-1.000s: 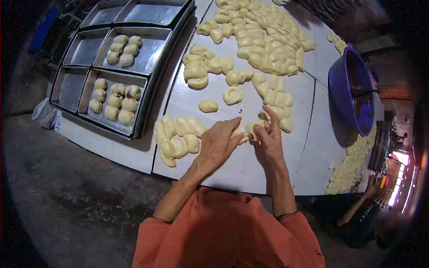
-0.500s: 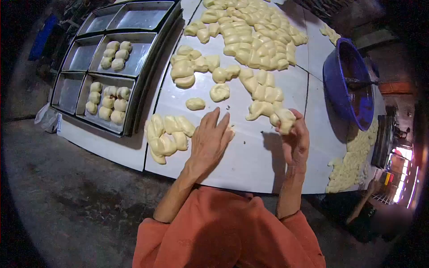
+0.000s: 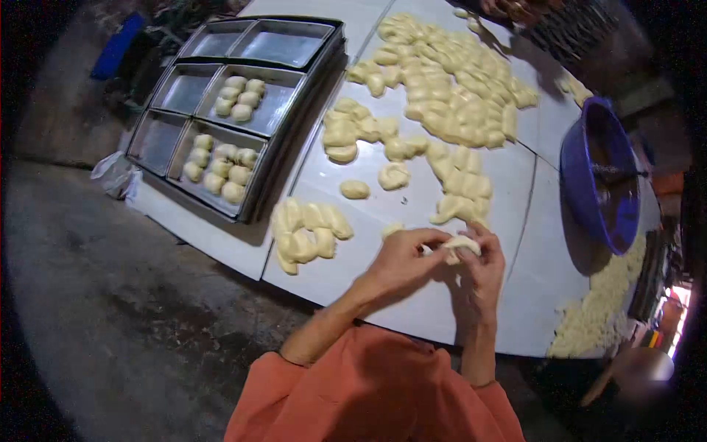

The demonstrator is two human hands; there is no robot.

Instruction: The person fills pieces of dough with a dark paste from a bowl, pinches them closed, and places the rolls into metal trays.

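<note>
A small piece of pale yellow dough is held up between both hands, over the near part of the white table. My left hand pinches its left side with thumb and fingers. On its right side, the curled fingers of my right hand grip it. Just beyond my left hand, a bit of dough shows, partly hidden. A joined strip of dough pieces ends close above my right hand. Two loose dough pieces, an oval and a rounder one, lie farther off.
Metal trays at the left hold rows of dough balls. A large mass of dough pieces covers the far table; a smaller cluster lies near left. A purple basin and crumbly dough scraps are at the right.
My right hand has pulled a dough piece off the strip's near end and brought it closer to me. My left hand has lifted from the table and moved right to grip it.
</note>
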